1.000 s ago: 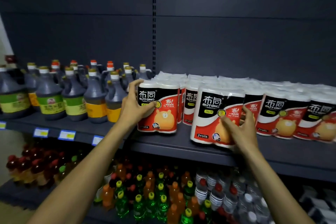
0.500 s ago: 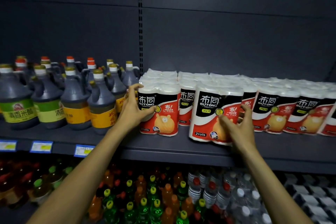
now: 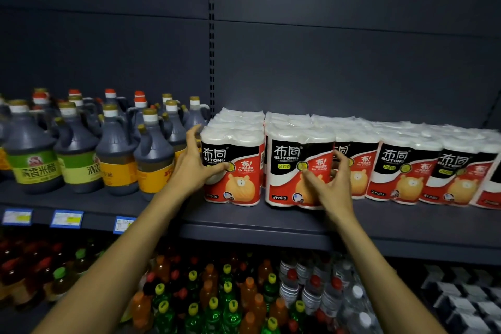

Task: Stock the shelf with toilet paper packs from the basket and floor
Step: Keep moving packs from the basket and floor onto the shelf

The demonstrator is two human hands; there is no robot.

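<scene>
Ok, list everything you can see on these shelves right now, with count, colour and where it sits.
toilet paper packs: many, exact count unclear; white with black and red labels; middle shelf, centre to right, several rows deep
dark bottles: over a dozen; green, yellow or orange labels; middle shelf, left
price tags: three, blue; shelf edge, left
drink bottles: many; orange, green, red, clear; lower shelf
middle shelf: one, dark grey
left hand: grips the leftmost front pack
right hand: fingers curled round the next pack
</scene>
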